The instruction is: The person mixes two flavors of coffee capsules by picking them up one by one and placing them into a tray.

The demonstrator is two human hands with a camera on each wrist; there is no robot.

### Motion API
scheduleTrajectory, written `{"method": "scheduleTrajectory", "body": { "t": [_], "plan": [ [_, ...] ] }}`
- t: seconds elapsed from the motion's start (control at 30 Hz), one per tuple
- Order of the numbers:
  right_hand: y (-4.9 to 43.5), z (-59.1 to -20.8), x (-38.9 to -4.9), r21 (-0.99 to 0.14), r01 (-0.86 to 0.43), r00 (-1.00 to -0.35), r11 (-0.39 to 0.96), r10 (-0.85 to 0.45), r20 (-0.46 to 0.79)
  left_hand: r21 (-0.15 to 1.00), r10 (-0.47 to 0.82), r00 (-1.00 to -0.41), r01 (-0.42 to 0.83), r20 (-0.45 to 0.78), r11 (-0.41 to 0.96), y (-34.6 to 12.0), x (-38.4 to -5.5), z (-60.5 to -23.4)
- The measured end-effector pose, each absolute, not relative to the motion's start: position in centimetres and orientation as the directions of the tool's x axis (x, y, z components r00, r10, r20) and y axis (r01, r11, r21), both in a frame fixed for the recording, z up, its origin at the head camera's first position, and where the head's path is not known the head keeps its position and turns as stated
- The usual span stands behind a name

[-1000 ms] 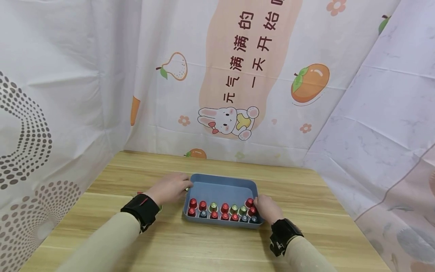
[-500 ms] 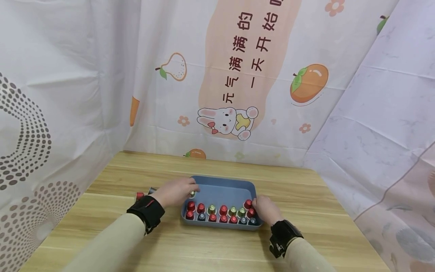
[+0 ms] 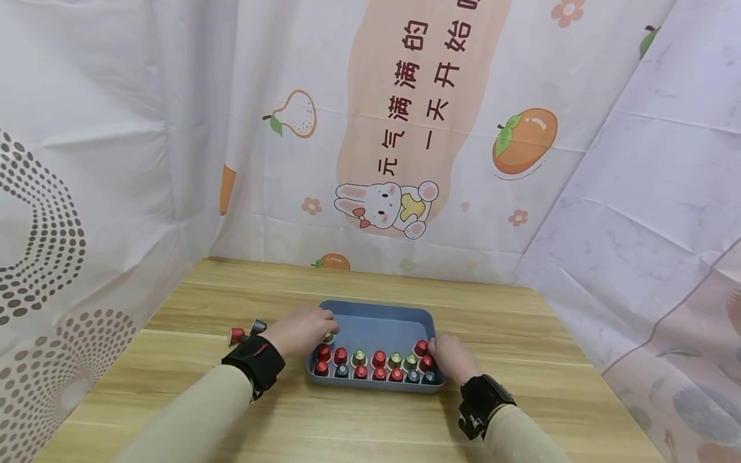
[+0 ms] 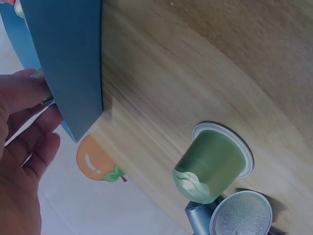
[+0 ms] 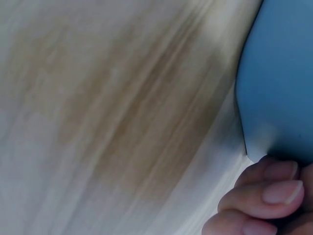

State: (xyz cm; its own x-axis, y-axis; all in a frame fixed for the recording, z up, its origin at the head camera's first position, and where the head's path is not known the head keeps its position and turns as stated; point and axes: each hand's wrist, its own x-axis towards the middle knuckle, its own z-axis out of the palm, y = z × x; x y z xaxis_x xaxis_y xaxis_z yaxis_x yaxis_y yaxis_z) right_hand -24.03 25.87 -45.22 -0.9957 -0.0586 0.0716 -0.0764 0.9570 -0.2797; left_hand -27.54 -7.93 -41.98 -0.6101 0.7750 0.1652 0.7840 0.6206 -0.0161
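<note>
My left hand [image 3: 303, 330] reaches over the left wall of a blue-grey tray [image 3: 376, 306] and pinches a green coffee capsule [image 3: 329, 337] just inside it. In the left wrist view the tray's outer wall hides most of that capsule. Two rows of red, green and dark blue capsules stand along the tray's near side, such as a red capsule [image 3: 379, 359]. At the tray's right side, my right hand [image 3: 454, 357] grips the rim with curled fingers. The right wrist view shows those fingers [image 5: 281, 192] against the blue wall.
On the wooden table [image 3: 347, 424], left of the tray, lie a red capsule [image 3: 237, 335] and a dark blue capsule [image 3: 258, 326]. Another green capsule [image 4: 210, 164] lies near them in the left wrist view. A printed curtain [image 3: 278, 231] hangs along the table's far edge.
My left hand has moved right, bringing the green capsule from outside the tray's left rim to inside it. The tray has shifted slightly in view. My right hand stays at the rim.
</note>
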Motion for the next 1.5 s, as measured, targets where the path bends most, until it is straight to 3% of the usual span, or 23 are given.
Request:
{"method": "scheduleTrajectory", "body": {
  "t": [0.23,0.77,1.07,1.2,1.5],
  "plan": [
    [26.0,-45.4,-24.0,-0.278,-0.074,-0.996,0.958,-0.055,0.074,-0.089,0.771,-0.624,0.767,0.127,0.635,-7.9,-27.5,-42.3],
    [25.9,-45.3,-23.9,-0.282,-0.075,-0.996,0.957,-0.058,0.068,-0.004,0.776,-0.613,0.784,0.149,0.621,-8.6,-27.4,-41.9],
    [25.9,-45.2,-24.1,-0.294,-0.055,-0.998,0.954,-0.042,0.049,0.044,0.735,-0.657,0.75,0.168,0.66,-9.9,-27.5,-41.4],
    [25.8,-45.2,-24.0,-0.276,-0.083,-0.995,0.958,-0.066,0.072,0.063,0.698,-0.702,0.71,0.142,0.702,-10.6,-27.4,-41.1],
    [25.9,-45.1,-24.0,-0.288,-0.066,-0.997,0.955,-0.049,0.066,0.067,0.676,-0.733,0.681,0.084,0.73,-12.7,-27.4,-40.4]
  ]
}}
